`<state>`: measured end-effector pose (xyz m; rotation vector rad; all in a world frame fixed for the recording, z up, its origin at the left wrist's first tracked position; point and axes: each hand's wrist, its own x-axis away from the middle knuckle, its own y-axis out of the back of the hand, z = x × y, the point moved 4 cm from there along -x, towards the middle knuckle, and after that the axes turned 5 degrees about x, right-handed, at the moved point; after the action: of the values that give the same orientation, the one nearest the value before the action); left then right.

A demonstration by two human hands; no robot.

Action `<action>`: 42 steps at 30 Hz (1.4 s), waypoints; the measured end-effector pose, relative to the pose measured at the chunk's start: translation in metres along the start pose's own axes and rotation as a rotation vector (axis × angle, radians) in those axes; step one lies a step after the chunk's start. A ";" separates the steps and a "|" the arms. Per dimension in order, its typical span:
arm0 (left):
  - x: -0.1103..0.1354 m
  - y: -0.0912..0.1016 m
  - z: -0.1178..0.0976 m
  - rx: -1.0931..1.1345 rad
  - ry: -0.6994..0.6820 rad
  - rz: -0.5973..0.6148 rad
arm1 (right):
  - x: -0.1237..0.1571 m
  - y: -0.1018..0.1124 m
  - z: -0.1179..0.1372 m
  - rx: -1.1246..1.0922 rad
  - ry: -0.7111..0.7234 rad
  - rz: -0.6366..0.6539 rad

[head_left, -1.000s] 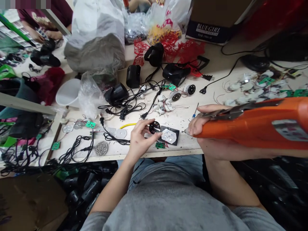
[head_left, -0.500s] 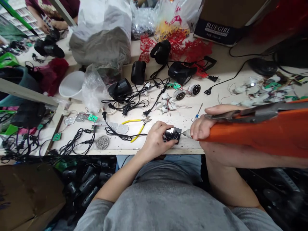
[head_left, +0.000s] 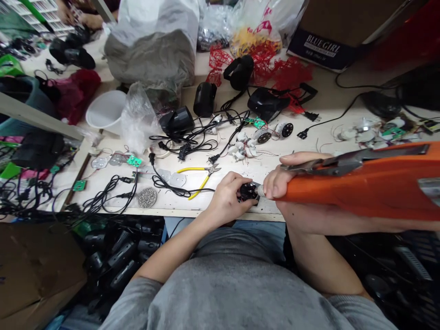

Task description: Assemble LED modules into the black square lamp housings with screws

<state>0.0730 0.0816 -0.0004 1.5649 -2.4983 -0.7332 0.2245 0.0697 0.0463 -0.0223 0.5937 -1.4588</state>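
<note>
My left hand (head_left: pixel 227 197) is closed around a small black round part (head_left: pixel 248 189), pinching it between thumb and fingers near the table's front edge. A dark flat piece shows under that part. Coming in from the right, my right hand (head_left: pixel 275 182) grips the front of an orange power screwdriver (head_left: pixel 350 181) with a metal strip on top. Its tip meets the right side of the black part; the exact contact point is too small to make out. Yellow-handled cutting pliers (head_left: pixel 202 181) lie left of the part, with their jaws open. A black cable (head_left: pixel 172 191) runs toward my left hand.
Black cables with plugs (head_left: pixel 185 149), black housings (head_left: pixel 204 98) and small white motors (head_left: pixel 242 147) crowd the table behind. To the left are a round tin of screws (head_left: pixel 147 197) and green circuit boards (head_left: pixel 134 160). A cardboard box (head_left: pixel 319 50) stands at the back right.
The orange screwdriver and my right hand have moved slightly left, closer against the black part. That part has tilted, its shiny face turned away. The head view has shifted a little.
</note>
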 end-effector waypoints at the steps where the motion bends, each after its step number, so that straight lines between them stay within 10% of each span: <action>1: 0.000 0.000 0.000 0.005 -0.002 -0.003 | 0.001 0.001 0.000 0.020 0.003 -0.031; 16: 0.000 -0.003 0.003 0.008 0.026 0.024 | -0.003 -0.014 0.005 0.145 0.063 -0.147; 42: -0.003 -0.005 0.013 -0.111 0.059 0.037 | -0.009 -0.020 0.003 0.191 -0.009 0.038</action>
<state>0.0737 0.0873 -0.0135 1.4769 -2.3947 -0.7937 0.2078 0.0747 0.0597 0.1315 0.4430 -1.4723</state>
